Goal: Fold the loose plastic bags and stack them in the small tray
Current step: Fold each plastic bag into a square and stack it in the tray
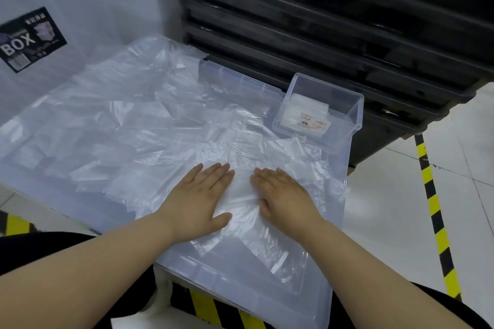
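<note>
Your left hand and your right hand both lie flat, palms down, on one plastic bag near the front of the big clear lid that serves you as a work surface. The fingers of the left hand are straight and close together, and the fingers of the right hand are also straight; they hold nothing, they only press on the bag. The two hands are near each other, with a strip of wrinkled bag between them. This bag is thin and see-through, and its lower part reaches toward you.

Behind your hands and to the left, the loose bags cover most of the lid in a crumpled layer (I cannot count them, because they are all transparent and lie over each other).

The small tray stands at the far right corner of the lid, upright, well apart from your hands. Inside it lies a flat white stack of folded bags, and a small printed label shows at its front.

Behind the tray stand black crates, one on top of another. At the left you see a pale container with a black sticker that says "BOX". On the white floor at the right runs yellow and black striped tape.
</note>
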A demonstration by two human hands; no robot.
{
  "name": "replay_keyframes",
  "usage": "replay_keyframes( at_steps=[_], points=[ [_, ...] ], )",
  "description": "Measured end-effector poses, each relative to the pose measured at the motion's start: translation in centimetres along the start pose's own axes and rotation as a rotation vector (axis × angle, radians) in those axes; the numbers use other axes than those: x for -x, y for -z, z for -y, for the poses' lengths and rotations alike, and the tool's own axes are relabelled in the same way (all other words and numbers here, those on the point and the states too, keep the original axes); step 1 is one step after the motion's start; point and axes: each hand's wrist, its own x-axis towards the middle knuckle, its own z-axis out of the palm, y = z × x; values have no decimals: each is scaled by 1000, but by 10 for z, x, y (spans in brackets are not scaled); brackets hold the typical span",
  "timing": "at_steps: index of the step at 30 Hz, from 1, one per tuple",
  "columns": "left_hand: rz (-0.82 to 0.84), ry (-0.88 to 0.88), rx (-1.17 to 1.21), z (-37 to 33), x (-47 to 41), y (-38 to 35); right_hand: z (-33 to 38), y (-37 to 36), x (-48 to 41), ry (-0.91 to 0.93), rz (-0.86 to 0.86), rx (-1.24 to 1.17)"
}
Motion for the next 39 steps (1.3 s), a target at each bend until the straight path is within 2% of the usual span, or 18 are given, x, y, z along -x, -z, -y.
replay_keyframes(
  at_steps=[5, 7, 8, 10, 14, 18, 23, 27, 30, 32, 35, 37, 39],
  points=[
    [29, -55, 18, 1, -1, 3, -4, 3, 0, -9, -47, 20],
    [-75, -88, 24, 0, -2, 8, -4, 7, 1, -38, -94, -17],
    [-108, -82, 48, -2, -2, 12, -4, 11, 1, -56, -57, -57],
    [-10, -64, 76, 1, -2, 16, -7, 22, 2, -87, 45, -87],
    [254, -21, 293, 5, 5, 29, -15, 27, 4, -87, 130, -103],
    [353, 35, 388, 11, 4, 36, -18, 34, 6, -114, 175, -193],
    [319, 121, 522, 22, -1, 40, -20, 43, 4, -198, 163, -281],
    [167, 211, 630, 33, -7, 40, -27, 44, 1, -303, 120, -391],
    [-38, 333, 549, 36, -9, 36, -29, 41, -4, -383, 55, -441],
    [-223, 348, 350, 34, -9, 32, -29, 39, -7, -423, 37, -456],
    [-405, 69, 92, 24, -10, 16, -26, 37, -10, -450, 34, -473],
    [-355, -55, -23, 13, -10, 1, -23, 37, -11, -458, 47, -467],
    [-133, -54, -16, -1, -9, -4, -23, 37, -12, -462, 66, -440]
  ],
)
